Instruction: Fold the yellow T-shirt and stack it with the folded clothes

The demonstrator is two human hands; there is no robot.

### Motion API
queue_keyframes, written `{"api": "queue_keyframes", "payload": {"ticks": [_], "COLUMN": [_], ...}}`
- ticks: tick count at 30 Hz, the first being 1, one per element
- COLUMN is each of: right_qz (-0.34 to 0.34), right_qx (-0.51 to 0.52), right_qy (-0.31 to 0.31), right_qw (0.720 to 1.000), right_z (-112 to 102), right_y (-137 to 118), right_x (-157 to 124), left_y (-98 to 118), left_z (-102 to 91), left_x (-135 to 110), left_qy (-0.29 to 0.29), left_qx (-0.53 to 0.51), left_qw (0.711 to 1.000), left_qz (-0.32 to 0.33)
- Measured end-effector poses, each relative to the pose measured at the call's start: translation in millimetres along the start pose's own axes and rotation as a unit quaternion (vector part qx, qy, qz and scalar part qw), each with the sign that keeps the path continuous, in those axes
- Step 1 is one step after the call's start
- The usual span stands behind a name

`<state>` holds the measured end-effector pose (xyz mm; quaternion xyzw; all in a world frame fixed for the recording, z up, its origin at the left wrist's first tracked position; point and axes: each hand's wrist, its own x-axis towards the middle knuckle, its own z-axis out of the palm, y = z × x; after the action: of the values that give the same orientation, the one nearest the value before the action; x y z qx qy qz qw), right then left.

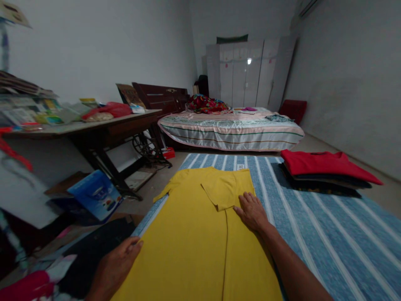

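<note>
A yellow short-sleeved shirt [194, 234] lies spread on a blue-and-white striped bed surface. Its right side is folded inward in a long strip, with that sleeve [221, 190] turned back over the body. The other sleeve [171, 184] still sticks out at the left. My right hand [252, 211] rests flat on the folded strip below the shoulder, fingers stretched out and holding nothing. At the shirt's left edge, my left hand [117, 263] is closed, thumb and fingertips together on the fabric's border.
A stack of folded clothes with a red garment [326, 163] on top sits at right on the striped bedding [300, 209]. At left stand a cluttered sewing-machine table [125, 119] and a blue box [97, 196]. Another bed [232, 136] and a wardrobe [241, 75] are behind.
</note>
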<state>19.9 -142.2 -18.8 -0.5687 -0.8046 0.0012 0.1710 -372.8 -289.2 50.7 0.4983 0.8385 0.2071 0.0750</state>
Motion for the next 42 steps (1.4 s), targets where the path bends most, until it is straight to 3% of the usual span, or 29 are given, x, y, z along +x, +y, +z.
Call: {"api": "queue_keyframes", "payload": {"ticks": [3,13,21,24,27,29,34,38,42], "right_qz": [0.002,-0.002,0.004,0.003,0.002,0.003,0.005,0.0,-0.003], "right_qx": [0.0,0.001,0.007,0.011,0.012,0.012,0.008,0.007,-0.002], "right_qy": [0.001,0.003,0.006,0.005,0.002,-0.002,-0.002,0.003,0.007], "right_qw": [1.0,1.0,1.0,1.0,1.0,1.0,1.0,1.0,1.0], "right_z": [-0.6,2.5,4.0,4.6,4.2,3.9,4.0,5.8,8.6], "right_y": [0.1,1.2,2.2,2.9,3.0,3.0,2.8,3.2,4.6], "right_x": [-0.4,-1.5,0.4,0.7,0.8,0.8,0.6,-0.5,-1.3], "left_y": [-2.7,-3.9,4.8,11.7,28.5,46.5,101.6,139.2,162.8], "left_z": [0.9,0.5,-8.1,-12.1,-11.1,-5.0,28.4,61.0,88.0], "left_x": [1.7,-2.4,7.6,10.0,7.4,4.5,2.1,2.3,-2.4], "left_qy": [-0.035,-0.047,-0.082,-0.071,-0.004,0.016,-0.06,-0.178,-0.219], "left_qx": [-0.035,-0.039,-0.011,0.052,0.117,0.106,-0.055,-0.252,-0.285], "left_qw": [0.999,0.998,0.997,0.996,0.992,0.991,0.989,0.95,0.932], "left_qz": [-0.02,-0.005,0.01,0.005,0.037,0.077,0.121,0.05,0.037]}}
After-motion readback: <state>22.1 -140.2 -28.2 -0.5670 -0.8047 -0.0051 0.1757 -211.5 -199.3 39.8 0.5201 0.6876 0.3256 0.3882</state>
